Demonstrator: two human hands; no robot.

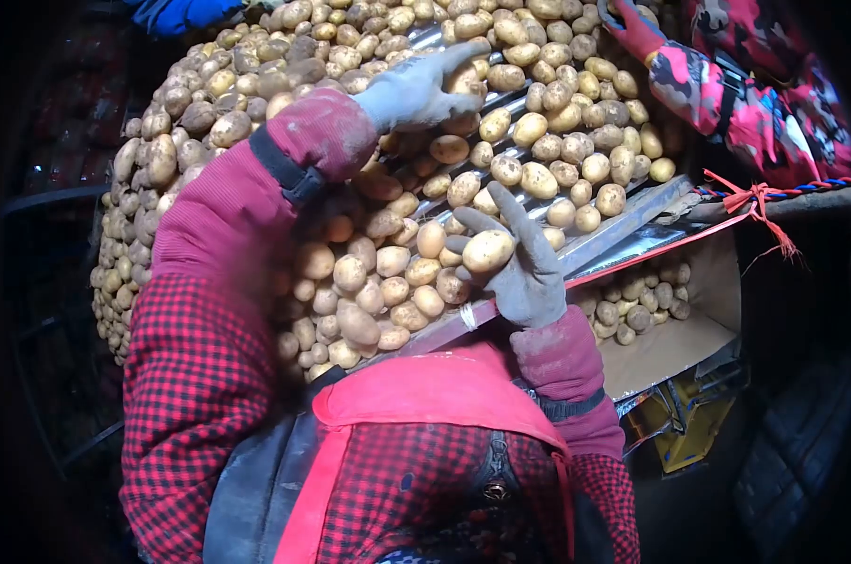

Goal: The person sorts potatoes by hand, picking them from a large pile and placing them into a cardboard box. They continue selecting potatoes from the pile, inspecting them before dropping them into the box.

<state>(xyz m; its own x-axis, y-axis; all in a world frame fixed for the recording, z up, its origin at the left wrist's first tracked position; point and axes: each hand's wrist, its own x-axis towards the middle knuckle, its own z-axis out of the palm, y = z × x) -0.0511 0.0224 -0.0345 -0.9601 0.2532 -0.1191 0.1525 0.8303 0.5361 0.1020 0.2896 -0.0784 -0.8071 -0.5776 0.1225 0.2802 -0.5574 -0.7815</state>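
A big heap of yellow-brown potatoes (pixel 557 132) lies on a slatted metal sorting table (pixel 623 221). My right hand (pixel 519 268), in a grey glove, is closed around one potato (pixel 487 250) just above the table's near edge. My left hand (pixel 416 89), also grey-gloved, reaches far up the heap with fingers spread flat over the potatoes; nothing is seen gripped in it. My red checked sleeves and red apron fill the lower part of the view.
A cardboard box (pixel 679 343) partly filled with potatoes (pixel 637 301) stands below the table's right edge. Another person's arm in a red patterned sleeve (pixel 726 94) with a red glove (pixel 632 28) reaches onto the heap at top right. A yellow object (pixel 684 428) lies under the box.
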